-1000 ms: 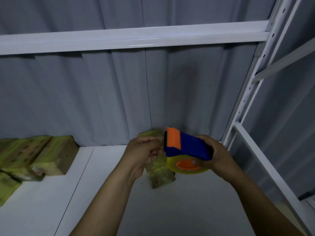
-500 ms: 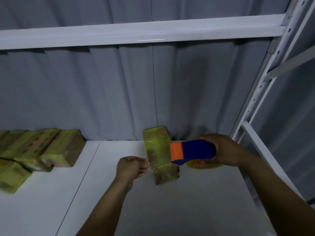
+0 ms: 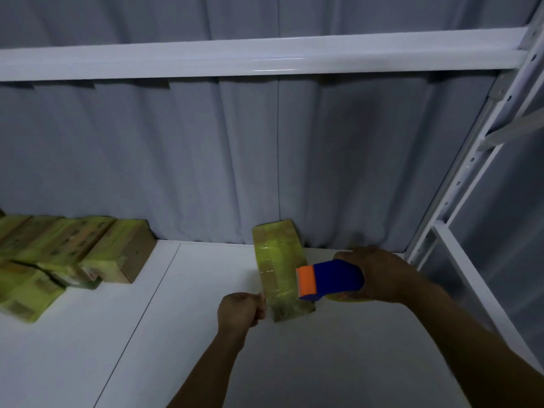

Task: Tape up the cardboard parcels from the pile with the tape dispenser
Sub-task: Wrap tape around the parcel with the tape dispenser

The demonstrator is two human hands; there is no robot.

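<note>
Left forearm [image 3: 206, 369] enters from the bottom edge, near centre, and angles up and slightly right. It is bare, with the wrist straight. Left hand [image 3: 240, 312] shows its back to the camera, fingers curled in tight. Thumb and fingertips pinch the end of a faint, clear tape strip [image 3: 281, 294].

Right forearm [image 3: 459, 328] comes in from the lower right corner and reaches up and left, also bare. Right hand [image 3: 379, 275] sits higher and farther forward than the left, knuckles up, with its fingers wrapped over the rear of the tape dispenser [image 3: 335, 278]. The thumb side is hidden.

The hands are near each other but not touching.
</note>
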